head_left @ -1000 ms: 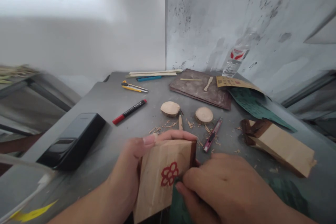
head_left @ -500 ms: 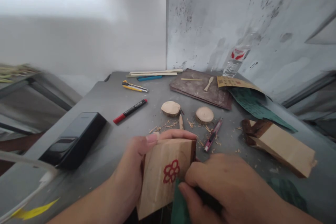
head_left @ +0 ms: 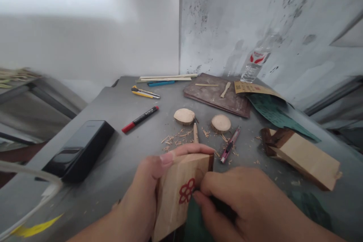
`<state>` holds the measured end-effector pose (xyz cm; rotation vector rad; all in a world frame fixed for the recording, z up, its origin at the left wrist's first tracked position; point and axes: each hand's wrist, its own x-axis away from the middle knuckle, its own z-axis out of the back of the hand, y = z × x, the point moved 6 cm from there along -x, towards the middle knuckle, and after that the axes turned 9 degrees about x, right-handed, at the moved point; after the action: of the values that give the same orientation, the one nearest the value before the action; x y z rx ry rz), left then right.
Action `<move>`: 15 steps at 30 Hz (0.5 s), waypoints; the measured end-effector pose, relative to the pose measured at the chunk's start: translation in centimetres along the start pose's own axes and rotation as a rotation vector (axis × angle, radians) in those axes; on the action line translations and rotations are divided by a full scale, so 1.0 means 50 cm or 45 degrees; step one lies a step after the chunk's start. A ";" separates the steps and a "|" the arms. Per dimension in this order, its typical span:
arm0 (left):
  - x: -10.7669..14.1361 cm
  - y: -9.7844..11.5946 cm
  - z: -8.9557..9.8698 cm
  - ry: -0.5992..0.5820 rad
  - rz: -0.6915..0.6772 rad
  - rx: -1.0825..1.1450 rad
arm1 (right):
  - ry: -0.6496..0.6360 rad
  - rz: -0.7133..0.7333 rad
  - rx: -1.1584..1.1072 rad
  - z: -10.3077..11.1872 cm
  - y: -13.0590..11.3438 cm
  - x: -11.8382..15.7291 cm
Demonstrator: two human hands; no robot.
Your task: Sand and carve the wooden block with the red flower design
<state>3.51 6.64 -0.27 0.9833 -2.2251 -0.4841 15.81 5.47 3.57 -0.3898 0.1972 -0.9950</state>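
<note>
A pale wooden block (head_left: 172, 196) with a dark bark edge is tilted up at the bottom centre, a red flower outline on its face. My left hand (head_left: 141, 193) wraps round its left side and top, thumb on the upper edge. Pinched in my right hand (head_left: 241, 200), against the block's right side by the flower, is a dark thin tool; its tip is hidden by the fingers. Green sandpaper (head_left: 195, 221) shows below that hand. Beyond the block lie two round wood slices (head_left: 184, 116) (head_left: 221, 123), a wooden-handled tool (head_left: 195, 132) and a purple cutter (head_left: 230, 145) among shavings.
A black device (head_left: 82, 151) and white cable (head_left: 31, 208) are at left. Red marker (head_left: 140, 119), yellow cutter (head_left: 145, 92) and wood strips (head_left: 167, 78) lie behind. Brown board (head_left: 215, 98), bottle (head_left: 255, 64), sandpaper sheets (head_left: 279, 113) and another block (head_left: 306, 159) are at right.
The block has shifted slightly right and down and turned a little in my left hand. My right hand stays close to the flower, its fingertips now nearer the drawn petals.
</note>
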 end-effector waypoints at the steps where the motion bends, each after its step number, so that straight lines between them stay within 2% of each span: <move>1: 0.003 -0.002 0.000 0.028 0.000 0.026 | -0.016 0.001 0.009 0.001 -0.002 -0.001; 5: 0.009 -0.007 -0.004 0.046 -0.023 0.119 | -0.066 0.004 0.057 0.003 -0.006 -0.001; 11: 0.002 -0.014 -0.003 -0.033 -0.012 0.081 | 0.089 -0.055 0.112 0.018 -0.011 0.011; 15: 0.004 -0.004 -0.010 -0.099 -0.027 0.152 | 0.109 -0.027 0.098 0.026 -0.011 0.012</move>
<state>3.86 6.33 0.09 1.0668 -2.3377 -0.4095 16.13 4.99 5.01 -0.2801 0.2318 -1.0380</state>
